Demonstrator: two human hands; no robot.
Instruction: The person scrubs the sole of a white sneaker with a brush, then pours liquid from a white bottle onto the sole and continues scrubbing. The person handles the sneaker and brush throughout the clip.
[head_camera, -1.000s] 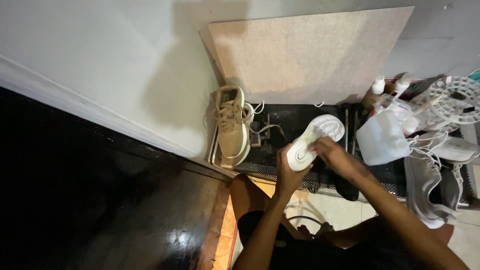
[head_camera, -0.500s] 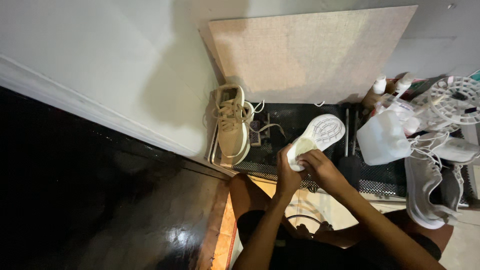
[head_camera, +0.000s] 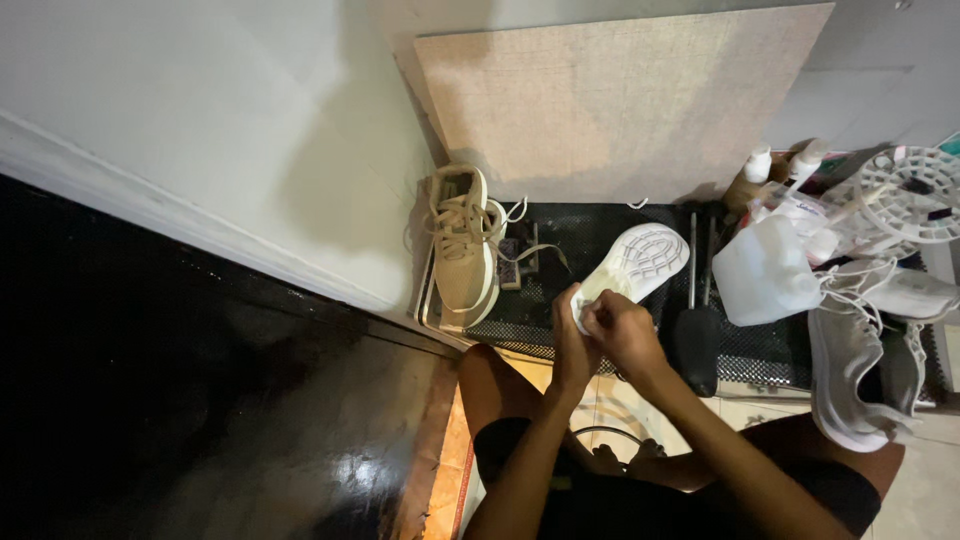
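Both hands are closed on one white shoe (head_camera: 632, 268), held sole-up. The heel end is gripped by the left hand (head_camera: 570, 335) with curled fingers; the right hand (head_camera: 620, 330), touching it, is pinched at the same end. A pale, grooved tread is shown. A beige laced shoe (head_camera: 462, 245) is seen left of the hands, a black brush (head_camera: 695, 345) just right.

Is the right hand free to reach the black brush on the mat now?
Probably not at once. The right hand grips the white shoe together with the left hand. The brush lies just beside it, with nothing between.
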